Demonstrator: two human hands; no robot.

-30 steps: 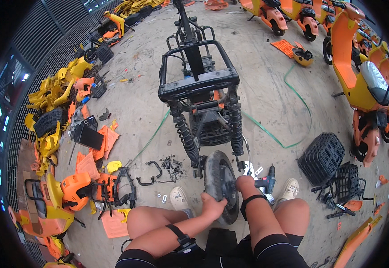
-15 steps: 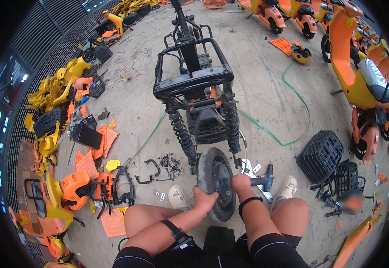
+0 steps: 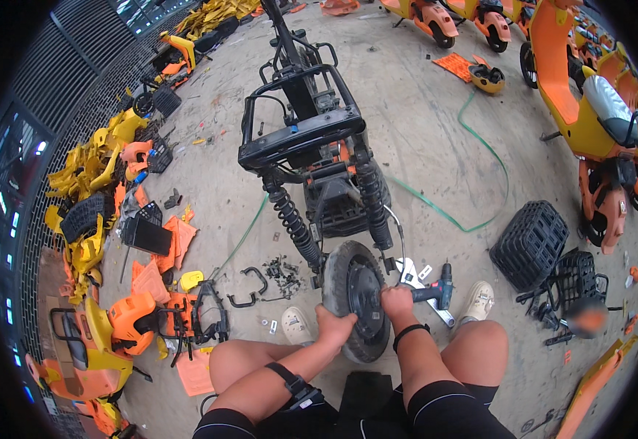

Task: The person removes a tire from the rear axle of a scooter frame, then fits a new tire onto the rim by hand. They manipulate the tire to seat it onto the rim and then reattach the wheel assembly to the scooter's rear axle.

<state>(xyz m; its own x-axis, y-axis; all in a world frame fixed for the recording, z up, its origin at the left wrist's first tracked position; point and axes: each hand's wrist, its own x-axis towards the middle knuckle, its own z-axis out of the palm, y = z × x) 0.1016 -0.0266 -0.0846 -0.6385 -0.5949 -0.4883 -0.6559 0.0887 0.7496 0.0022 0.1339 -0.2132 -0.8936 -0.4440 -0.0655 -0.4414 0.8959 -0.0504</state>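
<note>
A black-tyred wheel (image 3: 363, 300) stands upright between my knees, below two black coil-spring shock absorbers (image 3: 295, 227) of a stripped scooter frame (image 3: 301, 132). My left hand (image 3: 336, 326) is closed on the left side of the tyre, thumb across the tread. Against the wheel's right side my right hand (image 3: 398, 303) is closed too, gripping near its edge; those fingertips are hidden. Just right of that hand lies a cordless drill (image 3: 442, 291), beside a metal wrench-like tool (image 3: 440, 313). A thin cable (image 3: 401, 235) hangs at the right shock absorber.
Small black fasteners (image 3: 282, 276) and curved black handles (image 3: 248, 291) lie left of the wheel. Orange and yellow body panels (image 3: 143, 322) fill the left side. Black crates (image 3: 530, 245) sit at right, near parked scooters (image 3: 564, 80). A green hose (image 3: 491, 219) crosses the floor.
The view has turned slightly. The frame's upper rack now leans a little farther left. Both hands keep their hold at the wheel, which has barely moved.
</note>
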